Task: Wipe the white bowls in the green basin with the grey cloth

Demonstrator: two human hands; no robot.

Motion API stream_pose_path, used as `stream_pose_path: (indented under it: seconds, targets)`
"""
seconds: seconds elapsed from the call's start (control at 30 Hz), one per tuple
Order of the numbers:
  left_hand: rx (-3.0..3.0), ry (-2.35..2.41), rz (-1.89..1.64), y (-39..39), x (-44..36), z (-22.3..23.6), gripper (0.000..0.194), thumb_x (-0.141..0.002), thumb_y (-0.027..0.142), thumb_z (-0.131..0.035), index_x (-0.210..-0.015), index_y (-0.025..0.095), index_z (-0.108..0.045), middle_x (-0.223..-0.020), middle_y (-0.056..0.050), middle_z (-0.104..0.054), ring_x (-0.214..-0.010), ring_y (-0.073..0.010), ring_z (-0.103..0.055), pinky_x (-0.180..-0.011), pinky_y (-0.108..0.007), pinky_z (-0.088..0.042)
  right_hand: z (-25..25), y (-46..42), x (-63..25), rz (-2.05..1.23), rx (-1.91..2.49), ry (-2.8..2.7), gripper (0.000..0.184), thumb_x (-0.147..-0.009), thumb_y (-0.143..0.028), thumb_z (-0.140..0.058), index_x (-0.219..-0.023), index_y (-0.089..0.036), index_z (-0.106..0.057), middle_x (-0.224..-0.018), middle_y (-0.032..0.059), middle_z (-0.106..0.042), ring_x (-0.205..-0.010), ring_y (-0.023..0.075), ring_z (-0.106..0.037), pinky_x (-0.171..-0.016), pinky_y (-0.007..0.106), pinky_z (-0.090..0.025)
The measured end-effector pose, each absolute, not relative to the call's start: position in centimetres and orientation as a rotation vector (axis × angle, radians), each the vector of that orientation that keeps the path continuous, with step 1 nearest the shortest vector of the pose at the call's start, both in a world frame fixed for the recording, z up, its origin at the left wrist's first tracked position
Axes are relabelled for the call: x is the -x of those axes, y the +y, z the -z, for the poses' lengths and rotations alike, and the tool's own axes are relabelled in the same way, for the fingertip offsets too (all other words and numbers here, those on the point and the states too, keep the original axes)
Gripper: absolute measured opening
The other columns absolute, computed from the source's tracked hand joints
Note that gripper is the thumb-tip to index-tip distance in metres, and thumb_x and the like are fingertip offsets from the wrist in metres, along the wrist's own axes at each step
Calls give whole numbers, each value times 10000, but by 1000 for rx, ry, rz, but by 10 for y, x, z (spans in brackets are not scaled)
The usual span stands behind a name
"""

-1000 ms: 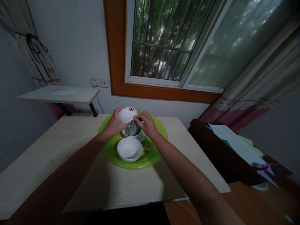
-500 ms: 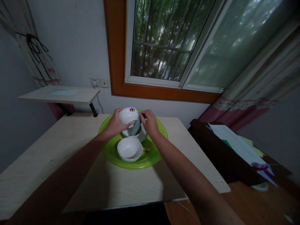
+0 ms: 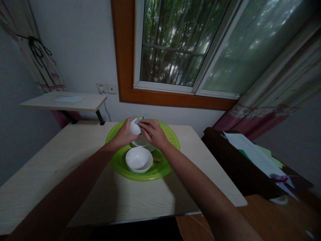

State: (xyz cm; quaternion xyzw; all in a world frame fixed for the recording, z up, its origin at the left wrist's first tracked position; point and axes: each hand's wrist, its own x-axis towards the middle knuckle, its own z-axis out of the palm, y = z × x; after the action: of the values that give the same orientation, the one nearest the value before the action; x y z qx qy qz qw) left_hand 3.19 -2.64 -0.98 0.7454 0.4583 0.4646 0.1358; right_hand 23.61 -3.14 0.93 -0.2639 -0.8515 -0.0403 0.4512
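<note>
My left hand (image 3: 124, 132) is closed on the rim of a white bowl (image 3: 134, 127), which it holds tilted above a round green basin (image 3: 117, 169). My right hand (image 3: 154, 132) pinches a grey cloth (image 3: 137, 122) against that bowl. Part of the cloth is hidden by the fingers. Beneath the hands sits another white bowl (image 3: 142, 142), partly covered from view. A third white bowl (image 3: 138, 160) stands upright nearer to me in the basin. Wooden chopsticks (image 3: 156, 159) lie in the basin, partly under the bowls.
The basin stands on a pale wooden table (image 3: 87, 187). A small raised shelf (image 3: 65, 100) with a paper is at the back left. To the right, a dark brown piece of furniture (image 3: 230, 164) carries papers (image 3: 248, 150). A window (image 3: 175, 50) is behind.
The held bowl has turned, so its red mark no longer shows. My right hand has brought the cloth from hanging below the bowl up against it. The other bowls stayed put.
</note>
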Motion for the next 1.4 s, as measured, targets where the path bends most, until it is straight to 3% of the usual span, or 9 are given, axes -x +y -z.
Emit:
stream_pose_path:
  seconds: [0.2, 0.4, 0.8, 1.13, 1.27, 1.4]
  targets:
    - [-2151, 1365, -1348, -28, -32, 7, 789, -650, 282, -834, -1327, 236, -432, -1309, -111, -612, -1189, -272, -625, -1014, -408, -507, 0, -16, -243, 3, 882, -1918, 387, -1057, -346, -439, -1357, -224, -652, -1296, 134, -649, -1221, 266, -588, -1106, 484, -474]
    - [-2130, 1372, -1351, -30, -32, 6, 796, -661, 301, -834, -1336, 239, -416, -1335, -122, -599, -1208, -273, -616, -1032, -416, -497, 3, -9, -247, -149, 922, -1855, 390, -1061, -402, -422, -1267, -218, -698, -1207, 123, -680, -1160, 247, -625, -1080, 446, -498]
    - [-2110, 1340, -1381, -28, -32, 6, 750, -676, 279, -803, -1319, 231, -420, -1323, -119, -609, -1209, -264, -619, -1037, -403, -494, -9, -36, -236, 64, 600, -2137, 415, -997, -272, -524, -1399, -322, -612, -1396, 67, -633, -1268, 270, -557, -1098, 554, -451]
    - [-1977, 1481, -1444, -32, -32, -4, 795, -645, 319, -855, -1296, 259, -401, -1337, -118, -602, -1205, -281, -629, -1015, -429, -509, 8, -8, -247, -175, 891, -1885, 369, -1023, -321, -503, -1339, -226, -669, -1323, 130, -652, -1243, 234, -604, -1115, 442, -481]
    - [-2003, 1482, -1427, -29, -31, 0, 789, -653, 315, -840, -1301, 249, -395, -1340, -127, -594, -1209, -281, -626, -1028, -437, -502, 6, -11, -248, -129, 819, -1924, 385, -1017, -268, -483, -1357, -202, -652, -1359, 148, -635, -1271, 243, -589, -1133, 466, -465]
    - [-2032, 1414, -1447, -25, -31, 4, 758, -656, 301, -819, -1287, 235, -404, -1322, -132, -602, -1208, -277, -628, -1030, -424, -501, -3, -27, -241, 12, 621, -2065, 450, -982, -183, -475, -1407, -257, -604, -1414, 109, -616, -1305, 257, -544, -1131, 529, -452]
